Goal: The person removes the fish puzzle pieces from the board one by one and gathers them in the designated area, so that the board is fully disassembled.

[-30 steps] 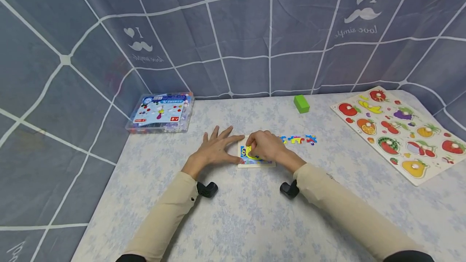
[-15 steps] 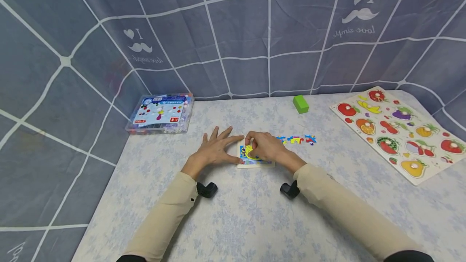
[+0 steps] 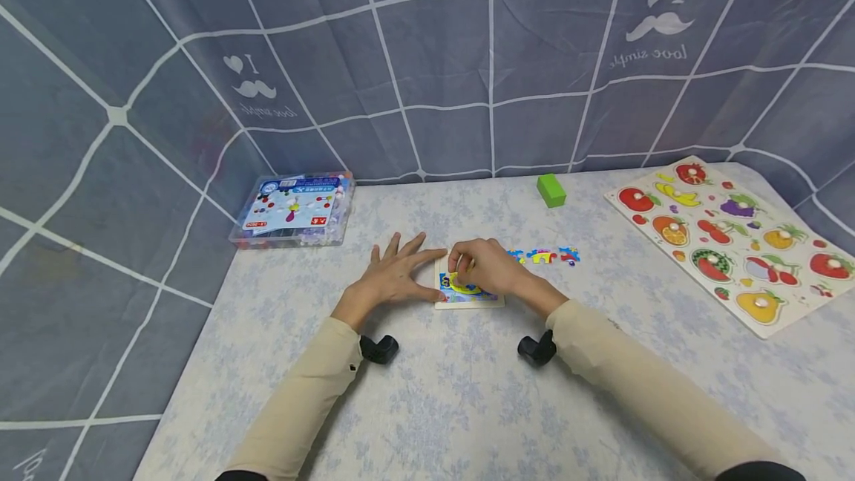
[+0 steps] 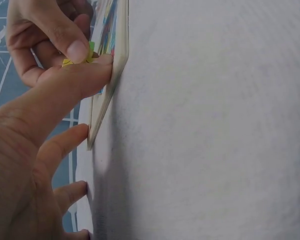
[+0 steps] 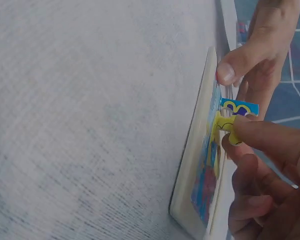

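A small jigsaw board (image 3: 470, 306) with a pale wooden rim and a bright blue and yellow picture lies mid-table. My left hand (image 3: 394, 275) rests spread beside it, thumb on its lower left corner and index fingertip at the upper left. Over the board, my right hand (image 3: 486, 266) pinches a blue and yellow jigsaw piece (image 5: 246, 107) between thumb and index finger. In the right wrist view that piece stands tilted up from the board's surface; whether it touches the board is hard to tell. Several loose jigsaw pieces (image 3: 542, 256) lie in a row to the right.
A clear plastic box (image 3: 294, 210) with a printed label stands at the back left. Further right sit a green block (image 3: 551, 191) and a large fruit peg puzzle (image 3: 728, 243). A grey checked curtain (image 3: 441, 58) hangs behind the table.
My right fingers have shifted slightly up and left over the board, and more of its lower picture shows. My left hand has stayed in place.
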{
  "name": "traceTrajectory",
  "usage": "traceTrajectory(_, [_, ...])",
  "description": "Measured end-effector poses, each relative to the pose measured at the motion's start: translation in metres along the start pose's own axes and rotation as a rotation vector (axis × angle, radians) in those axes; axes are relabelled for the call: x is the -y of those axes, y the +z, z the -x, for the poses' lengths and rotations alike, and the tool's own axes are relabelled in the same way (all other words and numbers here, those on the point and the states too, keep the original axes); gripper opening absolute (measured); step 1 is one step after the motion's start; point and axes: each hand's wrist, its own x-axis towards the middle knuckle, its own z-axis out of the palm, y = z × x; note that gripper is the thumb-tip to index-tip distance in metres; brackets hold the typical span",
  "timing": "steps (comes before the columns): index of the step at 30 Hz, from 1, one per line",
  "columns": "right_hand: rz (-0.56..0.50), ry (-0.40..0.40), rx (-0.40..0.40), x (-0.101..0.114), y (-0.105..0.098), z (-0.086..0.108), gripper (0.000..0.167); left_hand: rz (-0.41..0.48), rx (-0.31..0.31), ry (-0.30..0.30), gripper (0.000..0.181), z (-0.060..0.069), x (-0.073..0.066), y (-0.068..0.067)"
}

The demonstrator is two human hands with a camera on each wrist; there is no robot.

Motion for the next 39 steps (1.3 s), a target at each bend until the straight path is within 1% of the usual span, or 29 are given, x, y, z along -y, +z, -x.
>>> traceTrajectory(6, [-0.056,0.024,-0.027,-0.007,0.003,0.000,0.008,0.002,0.011,-0.003,0.087,0.000,-0.001,0.001])
traceTrajectory(10, [-0.105,0.069,-0.063,-0.011,0.004,-0.001,0.009,0.004,0.010,-0.005,0.087,0.000,-0.002,0.002])
traceTrajectory(13, [-0.115,0.092,-0.084,-0.012,0.004,-0.003,0.010,0.007,0.010,-0.007,0.087,0.000,-0.002,0.002])
traceTrajectory(17, [-0.121,0.093,-0.092,-0.013,0.000,-0.001,0.010,0.010,0.012,-0.010,0.087,0.000,-0.002,0.003])
traceTrajectory(25, [-0.138,0.108,-0.101,-0.022,-0.012,0.014,0.010,0.006,0.008,-0.007,0.087,-0.001,-0.003,0.001])
traceTrajectory(32, [-0.135,0.156,-0.122,-0.037,-0.026,0.029,0.011,0.012,0.003,-0.013,0.087,0.000,-0.001,0.001])
traceTrajectory(39, [-0.118,0.204,-0.146,-0.051,-0.043,0.045,0.010,0.016,0.000,-0.002,0.087,0.001,0.001,0.001])
